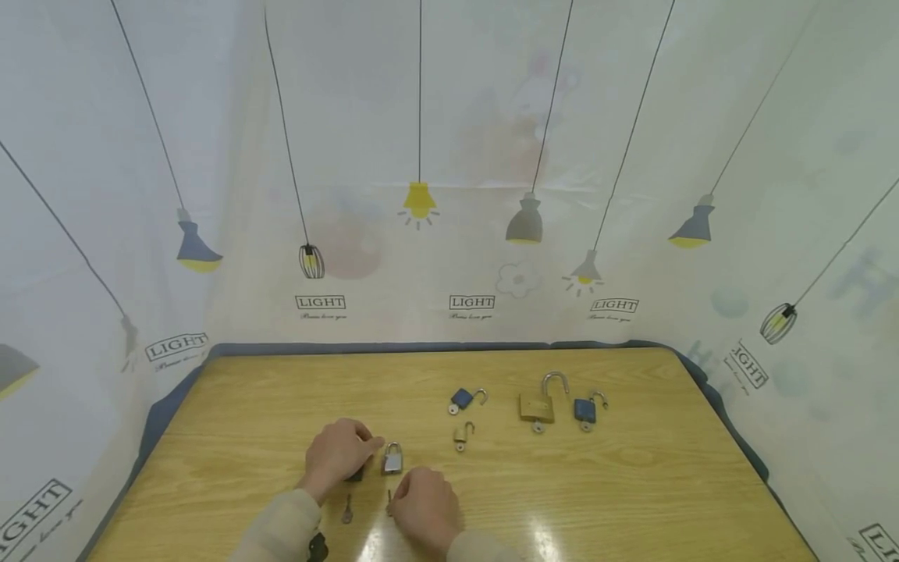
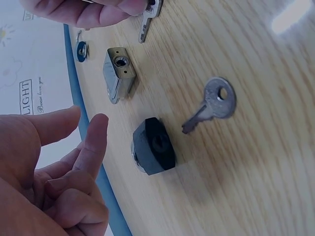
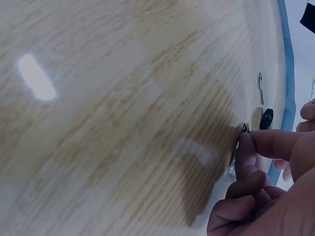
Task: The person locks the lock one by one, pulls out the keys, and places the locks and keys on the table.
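In the head view my right hand pinches a small silver key by its head, close over the table, its blade towards a silver padlock. That padlock's shackle is closed, and its keyhole end faces me in the left wrist view. My left hand hovers just left of it with thumb and index finger extended, apart from each other, and nothing between them. Partly under the left hand in the head view lies a black padlock. A second key lies flat on the wood in front of the black padlock.
Further back on the wooden table are a large brass padlock, a small brass padlock and two blue padlocks, one in the middle and one at right. Each has its shackle open and a key inserted. A printed curtain surrounds the table.
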Action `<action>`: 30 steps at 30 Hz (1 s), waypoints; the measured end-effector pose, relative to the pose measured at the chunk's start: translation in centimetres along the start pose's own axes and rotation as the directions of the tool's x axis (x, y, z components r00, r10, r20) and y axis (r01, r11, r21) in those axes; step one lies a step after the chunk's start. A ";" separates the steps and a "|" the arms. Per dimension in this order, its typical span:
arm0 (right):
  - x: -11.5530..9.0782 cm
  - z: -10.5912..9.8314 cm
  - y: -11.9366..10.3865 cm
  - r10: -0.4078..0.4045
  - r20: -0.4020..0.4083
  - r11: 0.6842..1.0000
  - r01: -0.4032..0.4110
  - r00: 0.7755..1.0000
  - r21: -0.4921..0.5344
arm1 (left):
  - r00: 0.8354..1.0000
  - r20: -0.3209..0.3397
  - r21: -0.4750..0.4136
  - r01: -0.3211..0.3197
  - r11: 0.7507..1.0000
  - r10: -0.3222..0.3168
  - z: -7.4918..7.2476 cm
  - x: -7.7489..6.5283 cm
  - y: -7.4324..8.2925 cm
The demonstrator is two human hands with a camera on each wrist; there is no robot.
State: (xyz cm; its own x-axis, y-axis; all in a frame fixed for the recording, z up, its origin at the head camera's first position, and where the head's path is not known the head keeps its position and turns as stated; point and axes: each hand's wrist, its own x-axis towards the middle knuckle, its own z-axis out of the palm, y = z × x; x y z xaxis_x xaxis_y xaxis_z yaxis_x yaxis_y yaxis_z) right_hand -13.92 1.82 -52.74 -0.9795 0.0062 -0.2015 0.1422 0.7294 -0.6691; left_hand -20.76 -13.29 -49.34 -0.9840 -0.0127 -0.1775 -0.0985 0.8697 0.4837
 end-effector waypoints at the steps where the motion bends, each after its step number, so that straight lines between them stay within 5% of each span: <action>1: 0.0 0.0 0.0 -0.001 0.000 1.000 0.001 1.000 -0.002 | 1.000 -0.001 0.001 -0.004 1.000 0.004 0.0 0.0 0.0; 13: 0.2 -0.9 0.9 -0.091 -0.035 0.996 0.091 0.995 -0.013 | 1.000 -0.003 -0.034 -0.027 0.999 0.027 0.4 0.0 0.8; 22: 1.4 -6.3 3.6 -0.112 0.041 0.993 0.113 0.993 -0.031 | 0.996 0.013 -0.085 -0.084 0.993 0.085 1.6 -0.1 3.0; 30: 2.6 -10.7 6.8 -0.065 0.019 0.993 0.067 0.998 -0.101 | 0.990 0.018 -0.088 -0.140 0.986 0.142 3.6 0.0 5.6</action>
State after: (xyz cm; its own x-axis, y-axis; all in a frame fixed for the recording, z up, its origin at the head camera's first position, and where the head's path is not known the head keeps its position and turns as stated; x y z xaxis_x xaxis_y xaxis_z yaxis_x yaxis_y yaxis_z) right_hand -17.05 14.15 -50.15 -0.9838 -0.0542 -0.1712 0.0617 0.7933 -0.6057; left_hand -20.75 -6.65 -49.69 -0.9852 0.1198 -0.1222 0.0276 0.8160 0.5774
